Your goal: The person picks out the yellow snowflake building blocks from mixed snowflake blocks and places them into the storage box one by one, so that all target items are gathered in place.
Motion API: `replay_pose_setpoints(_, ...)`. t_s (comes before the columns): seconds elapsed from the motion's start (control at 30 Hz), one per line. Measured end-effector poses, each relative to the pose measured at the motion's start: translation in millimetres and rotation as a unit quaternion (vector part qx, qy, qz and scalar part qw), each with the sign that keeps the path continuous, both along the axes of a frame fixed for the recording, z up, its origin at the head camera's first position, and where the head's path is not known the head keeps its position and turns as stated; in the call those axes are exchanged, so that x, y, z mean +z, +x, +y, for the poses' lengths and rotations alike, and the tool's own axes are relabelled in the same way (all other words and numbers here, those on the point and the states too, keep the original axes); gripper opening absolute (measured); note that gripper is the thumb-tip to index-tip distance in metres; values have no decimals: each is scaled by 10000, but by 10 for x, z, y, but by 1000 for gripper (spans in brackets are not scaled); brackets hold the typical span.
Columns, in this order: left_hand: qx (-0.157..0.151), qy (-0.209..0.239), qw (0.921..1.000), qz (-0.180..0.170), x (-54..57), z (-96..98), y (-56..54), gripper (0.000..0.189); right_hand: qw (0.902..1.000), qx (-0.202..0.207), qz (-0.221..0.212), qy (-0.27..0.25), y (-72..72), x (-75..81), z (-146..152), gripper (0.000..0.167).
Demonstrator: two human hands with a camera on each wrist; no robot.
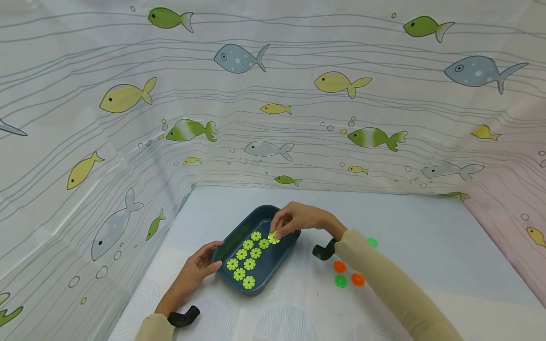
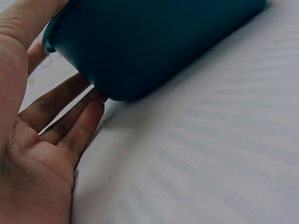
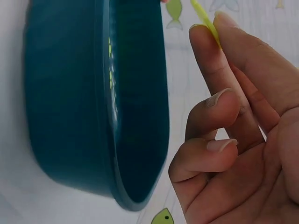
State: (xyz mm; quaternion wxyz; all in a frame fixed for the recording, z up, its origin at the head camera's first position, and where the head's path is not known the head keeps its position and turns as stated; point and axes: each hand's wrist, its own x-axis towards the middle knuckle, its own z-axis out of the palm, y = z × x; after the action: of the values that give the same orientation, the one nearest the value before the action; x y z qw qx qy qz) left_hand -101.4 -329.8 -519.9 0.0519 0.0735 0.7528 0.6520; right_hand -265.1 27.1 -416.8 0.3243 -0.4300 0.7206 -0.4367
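A dark blue plastic tray (image 1: pixel 269 259) sits at an angle on the table. My left hand (image 1: pixel 194 270) holds its near-left end, thumb on the rim and other fingers against the outer wall (image 2: pixel 140 46) in the left wrist view. Over the tray's far right part, my right hand (image 1: pixel 300 217) pinches a yellow-green notched disc (image 1: pixel 273 237) between thumb and index finger. The right wrist view shows this disc (image 3: pixel 204 18) edge-on, above the tray rim (image 3: pixel 110 107). Several matching discs (image 1: pixel 241 254) lie in rows on the tray floor.
Right of the tray, two orange discs (image 1: pixel 339 266) and a green disc (image 1: pixel 340 281) lie on the white table cover (image 1: pixel 298 303). Another green disc (image 1: pixel 372 242) lies farther back, beyond the right sleeve (image 1: pixel 384 279). Fish-printed sheets (image 1: pixel 239 123) enclose the back and sides.
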Motion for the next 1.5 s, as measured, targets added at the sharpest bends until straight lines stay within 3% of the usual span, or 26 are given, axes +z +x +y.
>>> replay_pose_setpoints(0.6,10,-39,10000,39,-11,-22,6,57,9925,1157,-111,367,-6,-8,-512,15)
replay_pose_setpoints(0.83,57,-98,9999,-99,12,-24,19,57,9867,1483,-472,462,-25,-69,-695,16)
replay_pose_setpoints(1.03,56,-97,9998,-141,30,-24,20,57,9844,1597,-468,565,-37,-136,-824,16)
replay_pose_setpoints(1.5,-144,94,9997,184,15,-36,7,55,9824,1559,-679,778,-59,-283,-976,14)
